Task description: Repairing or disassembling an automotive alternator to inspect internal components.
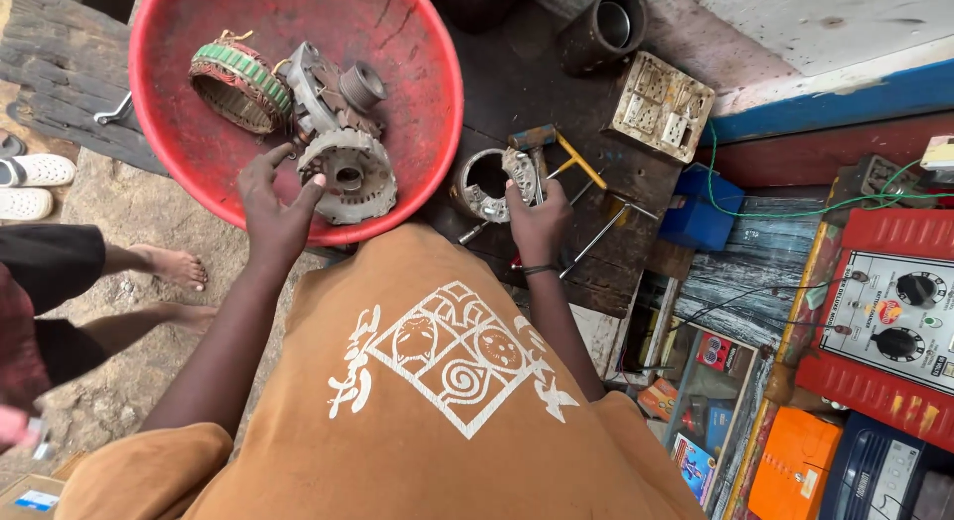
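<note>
Sorting stripped alternator parts between a red basin (159,132) and a dark wooden bench (517,92).

The left hand (276,207), fingers spread, touches the grey end housing (350,174) inside the basin; the right hand (537,220) closes around a small metal part (521,172) beside a ring housing (477,182). A firmer grip on the housing seems needed next. Bare ground lies left, a cluttered shelf right.

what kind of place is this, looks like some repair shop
Most likely a small electrical or motor repair workshop. A red basin holds a copper stator winding and metal alternator housings, hand tools lie on the dark workbench, and a dial-faced test unit sits nearby.
</note>
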